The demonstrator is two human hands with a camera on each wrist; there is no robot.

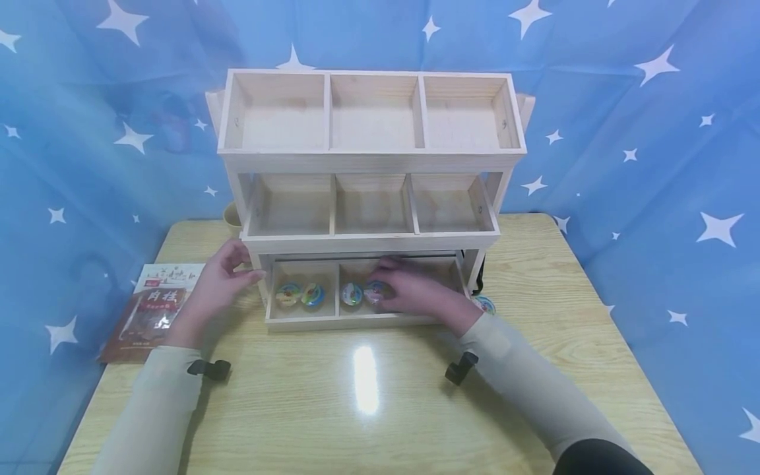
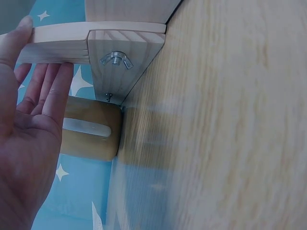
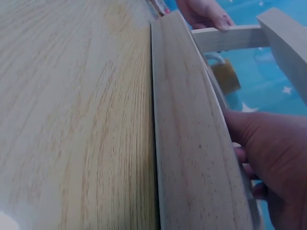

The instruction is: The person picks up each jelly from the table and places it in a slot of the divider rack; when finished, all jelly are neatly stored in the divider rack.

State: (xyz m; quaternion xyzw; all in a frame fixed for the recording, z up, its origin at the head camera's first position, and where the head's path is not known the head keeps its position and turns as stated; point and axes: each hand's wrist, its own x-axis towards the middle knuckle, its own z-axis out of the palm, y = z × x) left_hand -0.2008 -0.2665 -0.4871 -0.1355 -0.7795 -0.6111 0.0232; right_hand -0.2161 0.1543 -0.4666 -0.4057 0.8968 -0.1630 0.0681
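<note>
Head: right hand (image 1: 412, 290) curls round a small tub (image 1: 373, 292) in the rack's (image 1: 371, 162) bottom tray (image 1: 368, 322), middle compartment, beside another tub (image 1: 351, 294). Left wrist: left hand (image 2: 33, 115) pinches the side bar (image 2: 57, 51). Right wrist: front board (image 3: 194, 124) hides the gripped tub.

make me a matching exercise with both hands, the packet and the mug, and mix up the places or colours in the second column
Column one
1. left hand
2. right hand
3. packet
4. mug

Column two
A. in the bottom tray, at a tub
B. tan with a white handle
C. at the left post of the rack
D. flat on the table, toward its left edge

Right pairs: 1-C, 2-A, 3-D, 4-B
</note>
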